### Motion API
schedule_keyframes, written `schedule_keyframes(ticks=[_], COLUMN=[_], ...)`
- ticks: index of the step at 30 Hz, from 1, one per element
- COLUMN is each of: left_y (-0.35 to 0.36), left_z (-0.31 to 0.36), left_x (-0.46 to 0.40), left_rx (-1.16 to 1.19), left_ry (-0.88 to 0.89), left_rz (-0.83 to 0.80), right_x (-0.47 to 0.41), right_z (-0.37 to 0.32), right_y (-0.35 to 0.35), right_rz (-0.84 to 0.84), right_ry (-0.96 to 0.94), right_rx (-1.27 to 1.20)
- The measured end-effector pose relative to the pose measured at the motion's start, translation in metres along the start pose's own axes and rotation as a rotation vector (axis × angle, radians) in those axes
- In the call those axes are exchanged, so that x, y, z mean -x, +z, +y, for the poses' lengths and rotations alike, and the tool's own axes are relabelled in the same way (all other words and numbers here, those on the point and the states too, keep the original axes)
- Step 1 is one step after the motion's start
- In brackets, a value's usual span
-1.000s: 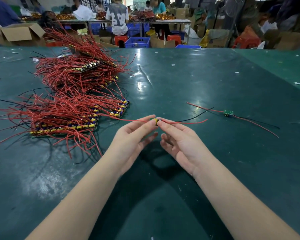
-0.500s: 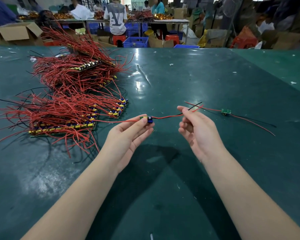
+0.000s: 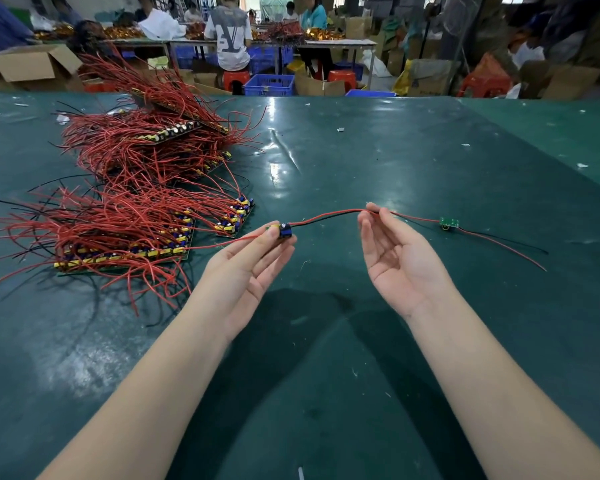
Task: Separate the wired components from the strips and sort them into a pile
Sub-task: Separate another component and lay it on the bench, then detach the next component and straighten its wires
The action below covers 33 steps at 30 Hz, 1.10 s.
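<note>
Pinching a small blue-and-yellow wired component (image 3: 284, 231) between thumb and fingertips, the left hand (image 3: 253, 268) holds it above the green tabletop (image 3: 395, 161); its red and black leads (image 3: 326, 217) run rightward to the right hand (image 3: 400, 261), palm up, which nips them at the fingertips. Strips of red-wired components (image 3: 125, 237) lie heaped to the left; a separated green wired board (image 3: 449, 222) lies to the right. Beyond the table's far edge stands a blue plastic crate (image 3: 269, 85), its contents unseen.

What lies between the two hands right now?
In the head view, a paired red and black wire spans the gap, from the small blue component pinched by the left hand to the right hand fingertips; below it, bare green table.
</note>
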<state>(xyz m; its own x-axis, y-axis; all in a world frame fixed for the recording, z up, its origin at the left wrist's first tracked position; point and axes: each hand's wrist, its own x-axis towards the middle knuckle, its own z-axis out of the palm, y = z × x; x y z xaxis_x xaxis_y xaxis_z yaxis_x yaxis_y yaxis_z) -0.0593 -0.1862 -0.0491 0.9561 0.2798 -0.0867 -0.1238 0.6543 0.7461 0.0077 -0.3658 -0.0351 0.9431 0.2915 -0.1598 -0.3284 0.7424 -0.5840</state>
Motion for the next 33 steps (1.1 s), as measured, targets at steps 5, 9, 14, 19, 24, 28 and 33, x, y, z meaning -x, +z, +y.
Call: schedule_keyframes(ticks=[5, 9, 14, 19, 24, 28, 33], left_y=[0.002, 0.006, 0.008, 0.004, 0.0, -0.003, -0.007], left_z=[-0.002, -0.01, -0.012, -0.01, -0.008, -0.006, 0.001], left_x=[0.0, 0.005, 0.005, 0.007, 0.002, -0.002, -0.008], left_rx=[-0.103, -0.261, -0.29, -0.253, -0.264, -0.201, -0.168], left_ry=[-0.007, -0.043, -0.062, -0.161, -0.176, -0.196, -0.07], left_rz=[0.002, -0.089, -0.081, -0.039, 0.015, 0.059, 0.149], right_x=[0.004, 0.011, 0.009, -0.006, -0.02, -0.027, -0.024], right_z=[0.012, 0.033, 0.033, -0.006, -0.041, -0.039, -0.032], right_y=[0.007, 0.01, 0.008, -0.009, -0.039, -0.04, -0.034], right_rz=[-0.079, -0.26, -0.184, 0.145, 0.378, 0.372, 0.277], right_ry=[0.065, 0.17, 0.111, -0.084, -0.265, -0.247, -0.198], right_rx=[0.307, 0.52, 0.442, 0.171, 0.072, 0.058, 0.049])
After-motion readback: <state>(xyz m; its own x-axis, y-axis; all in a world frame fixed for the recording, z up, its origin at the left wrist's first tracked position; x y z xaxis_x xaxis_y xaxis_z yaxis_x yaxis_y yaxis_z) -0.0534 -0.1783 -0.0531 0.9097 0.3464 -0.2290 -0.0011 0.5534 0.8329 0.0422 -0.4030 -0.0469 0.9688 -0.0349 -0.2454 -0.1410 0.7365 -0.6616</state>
